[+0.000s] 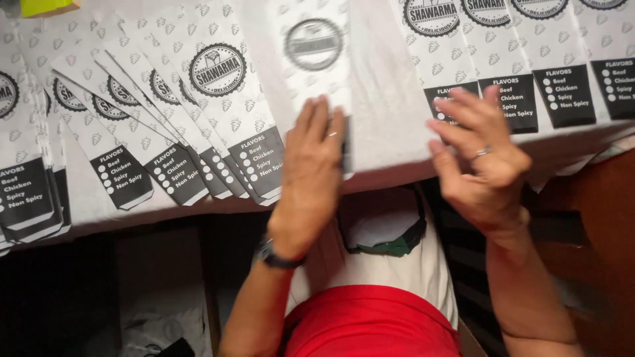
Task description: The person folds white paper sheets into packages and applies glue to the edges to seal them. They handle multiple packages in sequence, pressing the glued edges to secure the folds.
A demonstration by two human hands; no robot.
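My left hand (311,165) lies flat, fingers together, pressing on a blurred white paper sleeve (314,59) with a round black stamp, near the table's front edge. My right hand (479,155), a ring on one finger, hovers with fingers spread and curled just right of it, over the lower end of another printed sleeve (440,53). It holds nothing. A dark watch sits on my left wrist. Fanned rows of the same white paper sleeves with black label panels lie left (218,99) and right (562,66).
The table edge (390,175) runs across the middle, covered with white paper. Below it are my red clothing (370,324), a white and green item (387,231), dark space at left and a brown surface (608,218) at right. A yellow object (40,6) sits top left.
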